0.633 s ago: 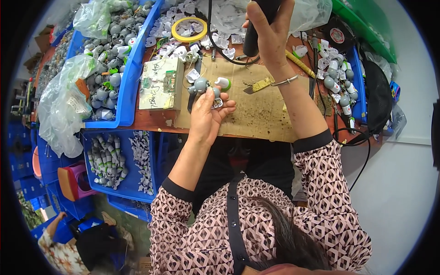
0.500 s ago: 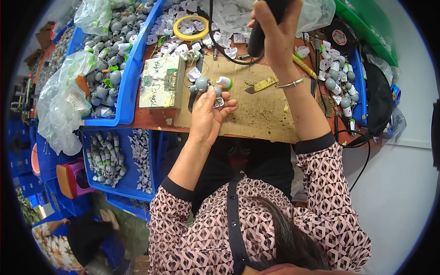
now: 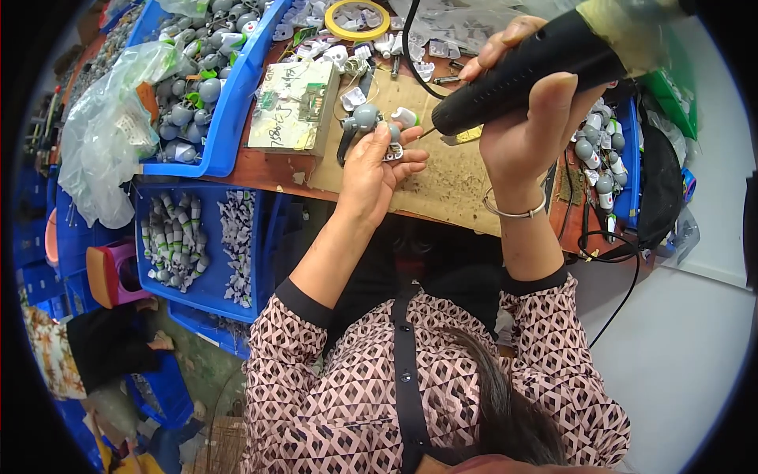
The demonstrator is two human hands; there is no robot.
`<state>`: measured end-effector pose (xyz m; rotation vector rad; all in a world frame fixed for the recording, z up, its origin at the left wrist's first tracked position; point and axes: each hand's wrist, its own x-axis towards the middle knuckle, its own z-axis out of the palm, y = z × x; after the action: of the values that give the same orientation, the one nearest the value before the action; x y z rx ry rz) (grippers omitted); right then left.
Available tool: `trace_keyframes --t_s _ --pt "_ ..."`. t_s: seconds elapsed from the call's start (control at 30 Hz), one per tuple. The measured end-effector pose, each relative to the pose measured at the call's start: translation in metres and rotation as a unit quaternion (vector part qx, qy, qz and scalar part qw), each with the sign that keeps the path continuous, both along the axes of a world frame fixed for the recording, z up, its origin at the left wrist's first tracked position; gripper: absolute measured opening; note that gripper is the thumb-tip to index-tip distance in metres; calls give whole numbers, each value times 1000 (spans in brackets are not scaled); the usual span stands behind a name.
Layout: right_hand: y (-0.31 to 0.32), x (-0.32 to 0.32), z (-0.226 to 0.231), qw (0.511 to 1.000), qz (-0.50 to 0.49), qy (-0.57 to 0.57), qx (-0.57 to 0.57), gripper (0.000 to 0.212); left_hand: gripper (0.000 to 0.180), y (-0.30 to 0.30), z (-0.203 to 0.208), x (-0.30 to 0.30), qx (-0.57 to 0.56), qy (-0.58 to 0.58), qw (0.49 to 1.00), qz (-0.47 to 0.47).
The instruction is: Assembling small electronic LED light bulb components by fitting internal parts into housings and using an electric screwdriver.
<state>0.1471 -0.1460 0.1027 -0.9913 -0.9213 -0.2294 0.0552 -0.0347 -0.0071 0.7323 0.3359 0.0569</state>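
Observation:
My left hand (image 3: 365, 175) is palm up over a cardboard sheet (image 3: 454, 186), its thumb and fingers closed on a small grey-and-white plastic assembly (image 3: 392, 150). A grey rounded part (image 3: 365, 116) sits by the thumb; whether it belongs to the held assembly I cannot tell. In my right hand (image 3: 513, 142) is a black corded electric screwdriver (image 3: 529, 79), tilted with its thin bit pointing left toward the assembly. The bit's tip appears close to my left fingers; contact is unclear. A white part with a green rim (image 3: 405, 117) lies just beyond those fingers.
Left of the cardboard stands a pale box (image 3: 288, 118). Blue bins of grey and white parts flank the table, the larger bin (image 3: 217, 154) at left. A yellow tape roll (image 3: 357, 20) and loose white pieces lie behind. The black cord (image 3: 408, 43) loops at the back.
My right hand has brought the screwdriver down and nearer, turning its bit toward my left hand. The left hand still holds the assembly. The whole view has shifted slightly.

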Motion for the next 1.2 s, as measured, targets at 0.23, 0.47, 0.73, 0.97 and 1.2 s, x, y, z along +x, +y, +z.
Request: trace_keyframes --t_s 0.23,0.47,0.73,0.97,1.2 --pt "-2 0 -10 999 -39 17 0 57 44 -1 6 0 -7 -5 1000 -5" --pt "-1 -2 -12 998 -57 10 4 56 40 -1 7 2 -17 17 1000 -5" --pt "-2 -6 -12 998 -61 -1 6 59 41 -2 8 2 -1 17 1000 -6" --pt "0 -7 -15 999 -50 7 0 63 40 -3 10 1 0 19 1000 -2" --pt "1 -17 -12 998 -57 16 -13 66 39 -3 9 1 -4 20 1000 -3"
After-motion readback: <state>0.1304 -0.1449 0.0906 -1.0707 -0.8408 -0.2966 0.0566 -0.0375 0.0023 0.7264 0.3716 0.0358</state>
